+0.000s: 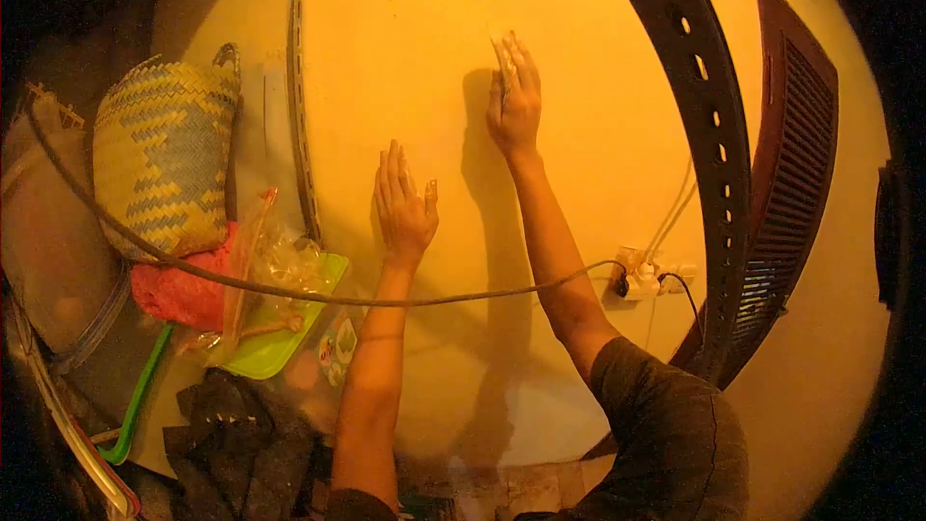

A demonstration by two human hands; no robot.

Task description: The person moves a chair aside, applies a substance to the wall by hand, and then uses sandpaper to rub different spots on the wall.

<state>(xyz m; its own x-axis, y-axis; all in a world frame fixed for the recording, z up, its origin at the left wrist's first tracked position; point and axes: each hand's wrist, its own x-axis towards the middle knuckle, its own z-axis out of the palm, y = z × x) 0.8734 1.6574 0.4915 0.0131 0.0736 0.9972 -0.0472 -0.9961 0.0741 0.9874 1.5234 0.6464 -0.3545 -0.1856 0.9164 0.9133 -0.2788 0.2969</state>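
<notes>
Both arms reach up in front of a pale wall (434, 68) lit yellow-orange. My left hand (405, 212) is lower, its fingers stretched upward and the thumb apart, with whitish marks on the fingers. It appears to be against or very near the wall and holds nothing visible. Higher and to the right, my right hand (517, 106) also has its fingers extended, close to the wall, casting a shadow on its left. Pale smears show along its fingers; a thin light streak beside the fingertips is too fine to identify.
A dark cable (463, 299) crosses in front of my forearms to a wall socket (641, 275). Slotted metal uprights (716, 116) stand right and left. At left are a woven basket (169, 150), a red bag (188, 289) and a green tray (275, 352). A louvred shutter (796, 135) is far right.
</notes>
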